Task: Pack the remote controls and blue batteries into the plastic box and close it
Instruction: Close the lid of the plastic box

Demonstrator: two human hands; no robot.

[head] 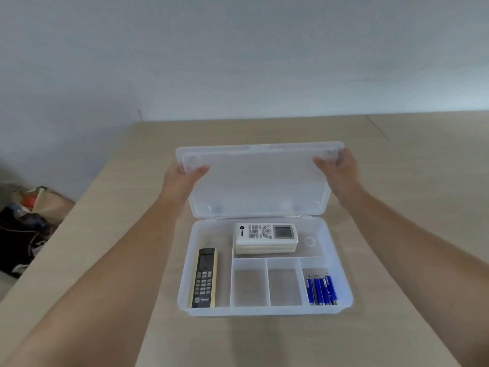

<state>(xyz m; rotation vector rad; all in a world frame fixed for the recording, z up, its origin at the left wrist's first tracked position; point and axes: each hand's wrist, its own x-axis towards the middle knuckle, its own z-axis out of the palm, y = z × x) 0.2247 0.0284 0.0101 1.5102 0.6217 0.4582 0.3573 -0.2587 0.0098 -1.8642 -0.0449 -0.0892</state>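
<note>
Pale wall rises behind a light wood-grain worktop [397,207], and a heap of bags [26,221] lies on the floor off its left edge. On the worktop sits a clear plastic box [344,287] with its hinged lid [259,181] raised nearly upright at the far side. Each hand has a grip on the lid: the left hand [182,178] is clamped on the upper left corner, thumb on the near face and fingers behind, and the right hand [341,170] is clamped likewise on the upper right corner.

Below and between the two grips, the box tray lies open. A white remote control [266,235] lies crosswise in the far compartment, on top of what looks like a second pale remote beneath it. Below the left grip, a black remote control [205,278] with a cream edge lies lengthwise in the long left compartment. Below the right grip, four blue batteries [321,290] lie side by side, touching, in the near right compartment. Two small compartments between the black remote and the batteries hold nothing.
</note>
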